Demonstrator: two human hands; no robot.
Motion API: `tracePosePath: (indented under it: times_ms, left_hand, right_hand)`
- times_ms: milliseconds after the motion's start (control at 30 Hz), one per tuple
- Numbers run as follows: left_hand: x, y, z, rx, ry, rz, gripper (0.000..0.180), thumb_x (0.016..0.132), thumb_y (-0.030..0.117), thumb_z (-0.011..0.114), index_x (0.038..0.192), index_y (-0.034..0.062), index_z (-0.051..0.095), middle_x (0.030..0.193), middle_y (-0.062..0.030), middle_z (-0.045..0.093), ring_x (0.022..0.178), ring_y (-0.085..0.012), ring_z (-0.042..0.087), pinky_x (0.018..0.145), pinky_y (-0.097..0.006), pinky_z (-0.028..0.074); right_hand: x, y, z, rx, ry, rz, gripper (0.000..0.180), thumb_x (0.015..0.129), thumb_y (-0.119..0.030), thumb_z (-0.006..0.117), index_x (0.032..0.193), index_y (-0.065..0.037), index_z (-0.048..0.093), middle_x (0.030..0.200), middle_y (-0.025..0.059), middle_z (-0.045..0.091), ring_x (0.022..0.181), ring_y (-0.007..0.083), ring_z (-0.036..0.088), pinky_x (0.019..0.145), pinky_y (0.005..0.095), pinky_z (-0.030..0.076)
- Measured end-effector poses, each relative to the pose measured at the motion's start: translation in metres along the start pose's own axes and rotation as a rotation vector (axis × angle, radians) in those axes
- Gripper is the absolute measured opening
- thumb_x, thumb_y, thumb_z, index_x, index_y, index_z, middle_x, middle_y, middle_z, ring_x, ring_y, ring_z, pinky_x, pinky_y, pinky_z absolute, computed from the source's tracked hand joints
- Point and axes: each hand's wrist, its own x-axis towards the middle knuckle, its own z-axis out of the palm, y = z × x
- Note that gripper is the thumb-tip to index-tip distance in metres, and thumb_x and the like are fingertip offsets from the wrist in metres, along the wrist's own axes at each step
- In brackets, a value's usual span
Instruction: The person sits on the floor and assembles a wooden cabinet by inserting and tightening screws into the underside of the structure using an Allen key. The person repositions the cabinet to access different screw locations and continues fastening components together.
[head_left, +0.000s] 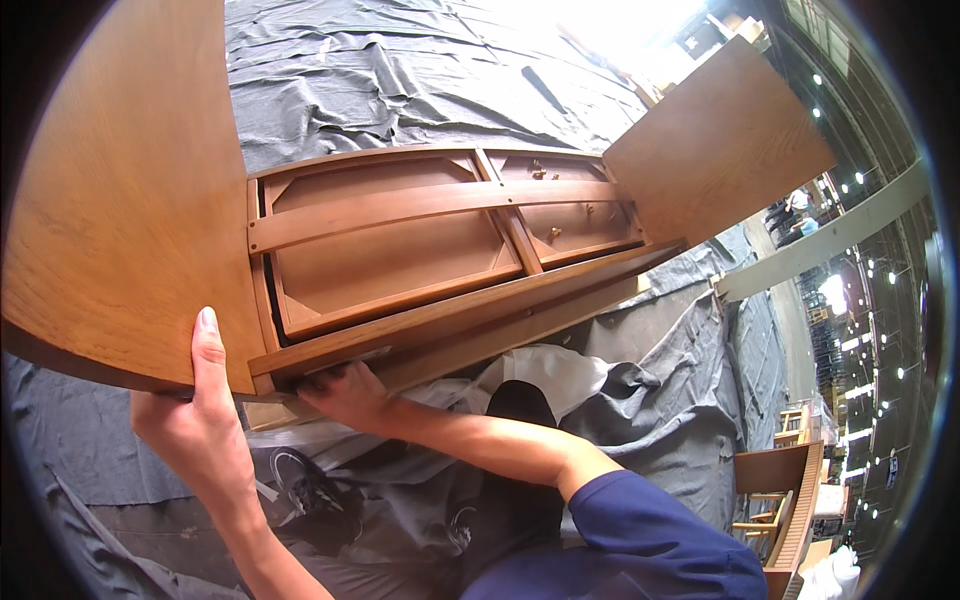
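A wooden piece of furniture lies before me, with a large leg panel (130,190) rising at its left end. My left hand (205,410) grips that panel's lower edge, thumb flat on its face and fingers hidden behind. Low beside the same end, my right hand (350,395) reaches under the long front rail (450,305). Its fingers are curled in shadow, and what they hold, if anything, is not visible. Inside the frame sit two recessed panels (390,260) crossed by a flat wooden slat (400,212). Small brass-coloured fittings (556,233) lie in the right recess.
A second wooden panel (715,140) stands out at the right end. Rumpled dark cloth (390,75) covers the floor around. White sheeting (580,375) lies near my legs. Other wooden furniture (780,490) stands at the far right, and a pale beam (830,240) crosses there.
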Motion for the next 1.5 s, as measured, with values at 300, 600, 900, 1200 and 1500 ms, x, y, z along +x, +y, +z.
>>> tracePosePath:
  times_ms: [300, 600, 900, 1200, 1500]
  left_hand:
    - [-0.004, -0.002, 0.003, -0.008, -0.030, -0.011, 0.026, 0.110, 0.014, 0.077, 0.120, -0.0096, 0.081, 0.112, -0.0125, 0.084, 0.098, -0.0171, 0.074, 0.093, -0.037, 0.057]
    - [0.002, 0.001, 0.001, 0.036, 0.031, 0.038, 0.022, 0.106, 0.008, 0.080, 0.120, -0.0089, 0.081, 0.115, -0.0095, 0.084, 0.099, -0.0143, 0.074, 0.093, -0.034, 0.058]
    - [0.001, -0.004, 0.005, 0.127, 0.119, 0.109, 0.028, 0.102, 0.016, 0.087, 0.122, -0.0046, 0.085, 0.118, -0.0093, 0.085, 0.102, -0.0140, 0.074, 0.099, -0.032, 0.056]
    - [0.007, -0.023, -0.001, 0.170, 0.065, 0.117, 0.034, 0.106, 0.014, 0.075, 0.132, -0.0065, 0.081, 0.139, -0.0139, 0.080, 0.127, -0.0171, 0.074, 0.118, -0.032, 0.050]
    - [0.001, -0.025, 0.004, 0.302, 0.175, 0.026, 0.041, 0.105, 0.031, 0.081, 0.127, -0.0037, 0.084, 0.140, -0.0171, 0.078, 0.118, -0.0223, 0.074, 0.110, -0.035, 0.057]
  right_hand:
    - [-0.021, 0.024, 0.004, -0.037, 0.106, -0.089, 0.042, 0.086, -0.021, 0.075, 0.128, -0.018, 0.077, 0.114, 0.0056, 0.072, 0.098, 0.0292, 0.076, 0.072, 0.0477, 0.065]
    - [-0.034, 0.028, 0.005, -0.095, 0.040, -0.112, 0.044, 0.089, -0.023, 0.076, 0.133, -0.028, 0.078, 0.117, 0.0005, 0.077, 0.092, 0.0222, 0.077, 0.069, 0.0408, 0.062]
    - [-0.070, 0.018, -0.036, 0.409, 0.316, 0.345, 0.025, 0.089, -0.010, 0.095, 0.111, -0.007, 0.083, 0.092, 0.0099, 0.083, 0.074, 0.0237, 0.080, 0.067, 0.0348, 0.063]
    - [-0.177, 0.096, -0.186, 0.172, 0.865, 0.678, 0.020, 0.097, -0.004, 0.090, 0.114, -0.001, 0.079, 0.100, 0.0097, 0.081, 0.083, 0.0173, 0.077, 0.076, 0.0309, 0.059]
    - [-0.322, 0.110, -0.229, 0.333, 0.947, 1.369, 0.030, 0.116, -0.025, 0.070, 0.133, -0.002, 0.065, 0.091, 0.0026, 0.070, 0.074, 0.0093, 0.064, 0.065, 0.0262, 0.054]
